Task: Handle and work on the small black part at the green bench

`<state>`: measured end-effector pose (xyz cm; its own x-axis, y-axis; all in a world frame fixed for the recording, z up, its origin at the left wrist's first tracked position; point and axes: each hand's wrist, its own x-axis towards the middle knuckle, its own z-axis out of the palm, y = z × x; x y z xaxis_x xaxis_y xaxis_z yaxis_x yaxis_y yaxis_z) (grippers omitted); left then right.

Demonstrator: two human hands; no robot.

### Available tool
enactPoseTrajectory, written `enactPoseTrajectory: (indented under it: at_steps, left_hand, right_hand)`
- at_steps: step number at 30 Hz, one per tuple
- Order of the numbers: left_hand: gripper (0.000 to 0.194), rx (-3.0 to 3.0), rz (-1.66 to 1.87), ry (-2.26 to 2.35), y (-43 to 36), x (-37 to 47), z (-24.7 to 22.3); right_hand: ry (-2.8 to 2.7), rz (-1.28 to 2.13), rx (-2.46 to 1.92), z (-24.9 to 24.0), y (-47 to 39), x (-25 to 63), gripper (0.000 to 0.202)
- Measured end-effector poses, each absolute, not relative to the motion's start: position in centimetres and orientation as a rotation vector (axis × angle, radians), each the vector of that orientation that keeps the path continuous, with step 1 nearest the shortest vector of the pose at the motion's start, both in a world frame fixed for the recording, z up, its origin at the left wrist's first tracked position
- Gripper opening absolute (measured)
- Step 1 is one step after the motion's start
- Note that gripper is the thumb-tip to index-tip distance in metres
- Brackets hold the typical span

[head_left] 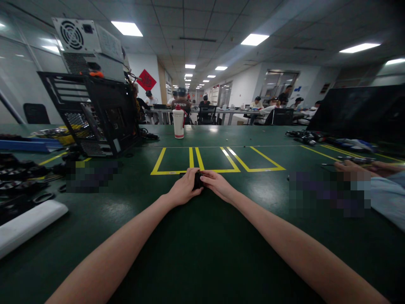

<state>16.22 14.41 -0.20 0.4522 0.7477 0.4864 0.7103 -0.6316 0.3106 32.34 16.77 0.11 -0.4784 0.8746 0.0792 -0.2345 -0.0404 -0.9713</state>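
Note:
Between my two hands is a small black object [198, 181], mostly covered by fingers, so its kind does not show. My left hand [186, 186] is closed around its left side, fingers over the top and thumb along the near side. From the right, the bent fingers of my right hand [217, 184] press against the same object. Both hands are low over the green table [202, 245], just in front of yellow tape outlines [196, 172]. Whether the object rests on the table I cannot tell.
A black computer case [107, 114] carrying power supplies [85, 40] stands at left. A white tumbler [179, 122] is ahead. A white bar-shaped object [31, 226] and black cables lie near left. At right are another person's hands [351, 169] and a dark monitor [360, 109].

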Motion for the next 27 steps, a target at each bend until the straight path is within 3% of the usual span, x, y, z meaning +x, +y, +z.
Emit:
enactPoseTrajectory:
  at_steps: [6, 12, 23, 27]
  left_hand:
    - [0.054, 2.624, 0.928, 1.32, 14.36, 16.25, -0.15]
    - [0.056, 2.631, 0.961, 1.32, 14.46, 16.32, -0.34]
    - [0.054, 2.624, 0.907, 1.328, 14.28, 16.26, -0.05]
    - [0.055, 2.628, 0.936, 1.329, 14.35, 16.33, -0.21]
  right_hand:
    - [-1.492, 1.573, -0.692, 0.36, 16.45, 32.65, 0.034]
    - [-1.418, 1.599, -0.663, -0.1, 16.73, 32.39, 0.022]
    - [-1.499, 1.55, -0.7, -0.02, 16.68, 32.6, 0.035]
    - [-1.462, 1.574, -0.685, -0.06, 16.62, 32.56, 0.025]
